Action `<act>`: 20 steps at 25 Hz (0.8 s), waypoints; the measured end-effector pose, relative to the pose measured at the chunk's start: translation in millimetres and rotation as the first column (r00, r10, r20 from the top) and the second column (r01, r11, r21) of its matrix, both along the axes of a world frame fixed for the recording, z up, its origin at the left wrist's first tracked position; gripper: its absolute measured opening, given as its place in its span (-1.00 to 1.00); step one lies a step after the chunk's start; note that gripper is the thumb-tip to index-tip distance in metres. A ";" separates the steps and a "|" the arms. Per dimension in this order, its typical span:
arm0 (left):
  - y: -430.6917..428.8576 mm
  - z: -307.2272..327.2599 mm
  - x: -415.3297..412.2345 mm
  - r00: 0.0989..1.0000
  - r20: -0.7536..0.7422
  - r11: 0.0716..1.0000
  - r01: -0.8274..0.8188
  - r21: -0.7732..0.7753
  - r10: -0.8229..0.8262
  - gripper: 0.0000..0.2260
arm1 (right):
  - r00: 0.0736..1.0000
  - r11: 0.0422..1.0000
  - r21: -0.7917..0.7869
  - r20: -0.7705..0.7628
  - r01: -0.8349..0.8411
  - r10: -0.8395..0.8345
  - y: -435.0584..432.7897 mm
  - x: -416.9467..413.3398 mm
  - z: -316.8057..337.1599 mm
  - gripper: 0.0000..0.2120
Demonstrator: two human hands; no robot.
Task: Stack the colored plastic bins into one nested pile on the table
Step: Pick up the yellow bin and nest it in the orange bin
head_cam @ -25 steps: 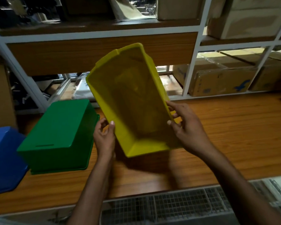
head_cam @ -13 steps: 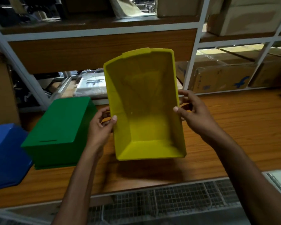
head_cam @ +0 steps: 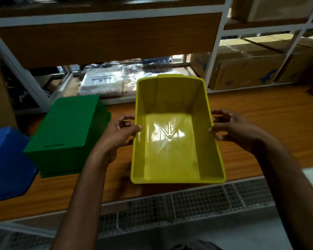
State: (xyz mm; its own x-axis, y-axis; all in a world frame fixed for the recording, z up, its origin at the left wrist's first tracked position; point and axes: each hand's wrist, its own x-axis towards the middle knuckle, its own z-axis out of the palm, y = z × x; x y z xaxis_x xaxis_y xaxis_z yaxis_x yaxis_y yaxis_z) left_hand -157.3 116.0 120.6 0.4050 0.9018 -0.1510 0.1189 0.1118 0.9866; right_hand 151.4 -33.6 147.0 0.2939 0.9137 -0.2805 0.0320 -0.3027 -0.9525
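A yellow plastic bin (head_cam: 172,141) sits open side up at the middle of the wooden table (head_cam: 260,123). My left hand (head_cam: 118,131) grips its left rim and my right hand (head_cam: 231,127) grips its right rim. To the left a green bin (head_cam: 67,130) lies upside down on the table. A blue bin (head_cam: 5,163), also turned over, is at the far left edge and partly cut off by the frame.
White metal shelving (head_cam: 213,56) stands behind the table with cardboard boxes (head_cam: 242,69) and plastic-wrapped packs (head_cam: 105,82) on it. A wire mesh panel (head_cam: 188,201) runs along below the table's front edge.
The yellow bin has been tipped from standing on end, opening toward me, down to level and open side up near the table. Both hands stayed on its side rims.
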 end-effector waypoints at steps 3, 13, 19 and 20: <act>-7.6 -8.3 4.2 1.000 -0.007 1.000 0.026 0.000 -0.026 -0.72 | 0.996 0.995 0.023 -0.010 0.092 -0.092 -21.1 -6.7 -7.4 -0.44; -68.7 -15.8 53.5 0.979 -0.010 0.977 0.202 -0.072 -0.203 -0.81 | 0.901 0.935 -0.026 -0.261 0.354 -0.348 -126.3 4.8 -41.1 -0.58; -144.2 -21.8 99.0 0.952 -0.031 0.945 0.299 -0.131 -0.305 -0.82 | 0.845 0.894 0.005 -0.327 0.448 -0.422 -236.4 24.4 -55.1 -0.33; -161.2 -23.9 108.3 0.942 -0.039 0.934 0.324 -0.152 -0.333 -0.79 | 0.826 0.874 0.006 -0.331 0.486 -0.457 -259.2 25.5 -56.3 -0.34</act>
